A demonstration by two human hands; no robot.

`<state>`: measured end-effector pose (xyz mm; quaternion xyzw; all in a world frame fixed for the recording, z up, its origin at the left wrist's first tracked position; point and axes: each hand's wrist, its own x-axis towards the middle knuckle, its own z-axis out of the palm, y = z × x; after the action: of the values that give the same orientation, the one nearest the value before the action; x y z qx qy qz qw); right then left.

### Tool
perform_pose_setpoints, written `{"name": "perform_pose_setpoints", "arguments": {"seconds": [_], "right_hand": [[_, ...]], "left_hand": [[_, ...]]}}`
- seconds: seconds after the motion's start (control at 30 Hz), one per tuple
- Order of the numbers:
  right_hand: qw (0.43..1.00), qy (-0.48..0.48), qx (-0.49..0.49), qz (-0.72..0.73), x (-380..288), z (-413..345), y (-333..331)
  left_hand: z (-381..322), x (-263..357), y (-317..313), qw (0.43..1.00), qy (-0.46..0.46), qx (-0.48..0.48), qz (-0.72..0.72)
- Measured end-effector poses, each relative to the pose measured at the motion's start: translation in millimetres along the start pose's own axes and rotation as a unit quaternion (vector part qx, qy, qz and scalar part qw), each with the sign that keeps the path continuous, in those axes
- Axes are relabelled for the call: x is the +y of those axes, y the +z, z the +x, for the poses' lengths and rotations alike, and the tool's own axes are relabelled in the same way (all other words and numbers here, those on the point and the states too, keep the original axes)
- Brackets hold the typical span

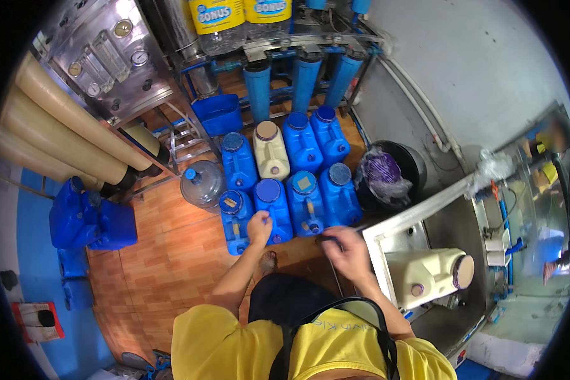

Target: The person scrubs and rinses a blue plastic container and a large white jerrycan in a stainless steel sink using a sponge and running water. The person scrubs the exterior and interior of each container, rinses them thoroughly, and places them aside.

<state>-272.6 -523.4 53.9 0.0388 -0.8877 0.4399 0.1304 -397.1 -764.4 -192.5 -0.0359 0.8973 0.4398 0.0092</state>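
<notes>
My left hand (259,228), its fingers curled, is over the near row of jugs, beside the handle of a blue plastic jug (279,218) with a plain blue cap; whether it grips anything is hidden. Blurred, my right hand (347,251) hangs between that row and the steel sink, fingers bent, something small and dark at its fingertips. Next to it stand a blue jug with a square patch on its cap (305,204) and another blue jug (340,194). A cream jug (430,278) lies on its side in the sink.
Behind the near row stand more blue jugs and a cream one (271,149), with a clear round bottle (203,185) at their left. A black bin (415,166) holds plastic wrap. The steel sink's rim (376,266) is at my right. Blue filter housings (258,90) line the back.
</notes>
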Motion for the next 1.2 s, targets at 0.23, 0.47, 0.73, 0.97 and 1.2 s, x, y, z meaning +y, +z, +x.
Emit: {"name": "perform_pose_setpoints", "arguments": {"seconds": [0.23, 0.47, 0.73, 0.97, 1.2], "right_hand": [[0.884, 0.199, -0.423, -0.034, 196.3, 25.0, 285.1], [0.856, 0.36, -0.369, -0.036, 273.3, 52.7, 399.8], [0.867, 0.418, -0.234, 0.137, 301.7, 59.2, 420.1], [0.954, 0.266, -0.134, 0.016, 156.3, 132.3, 266.0], [0.901, 0.359, 0.121, 0.21, 16.8, 107.6, 72.4]], "left_hand": [[27.7, -183.5, -31.8, 0.905, -0.252, -0.259, 0.225], [23.2, -267.6, -20.3, 0.922, -0.195, -0.267, 0.199], [41.8, -310.0, 23.3, 0.941, -0.22, -0.237, -0.105], [56.5, -318.2, 20.3, 0.94, -0.272, -0.185, -0.09], [61.2, -167.3, -90.0, 0.981, -0.149, -0.112, 0.047]]}}
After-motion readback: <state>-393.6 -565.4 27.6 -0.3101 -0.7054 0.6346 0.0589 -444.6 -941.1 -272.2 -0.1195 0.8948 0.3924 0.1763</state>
